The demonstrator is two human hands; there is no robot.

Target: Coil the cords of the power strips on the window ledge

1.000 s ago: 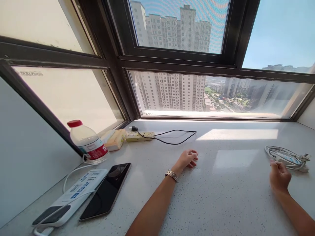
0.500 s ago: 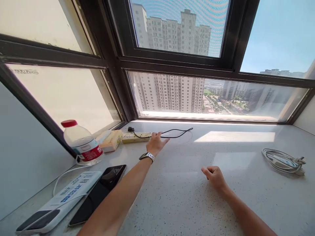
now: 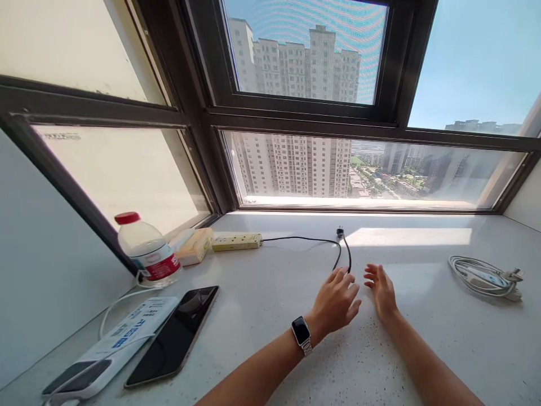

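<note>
My left hand [image 3: 336,303], with a watch on its wrist, is over the counter. Its thumb and forefinger close on the bend of a black power cord [image 3: 302,238], while the other fingers are loosely apart; the exact grip is partly hidden. From there one side of the cord runs left to a yellowish power strip [image 3: 237,242], and the other goes up to a black plug [image 3: 340,231] lying toward the window. Just to the right, my right hand [image 3: 381,291] hovers with fingers half curled and apart, holding nothing.
A red-capped bottle [image 3: 147,251] and a tissue pack [image 3: 195,248] stand at the left by the window. Nearer me lie a black tablet [image 3: 175,335] and a white power bank-like box [image 3: 116,341] with a white cable. A coiled grey cable [image 3: 484,279] lies at the right.
My left hand has moved from the power strip rightward and toward me, drawing the cord's bend along; the plug has shifted right off the strip. My right hand has opened from a fist.
</note>
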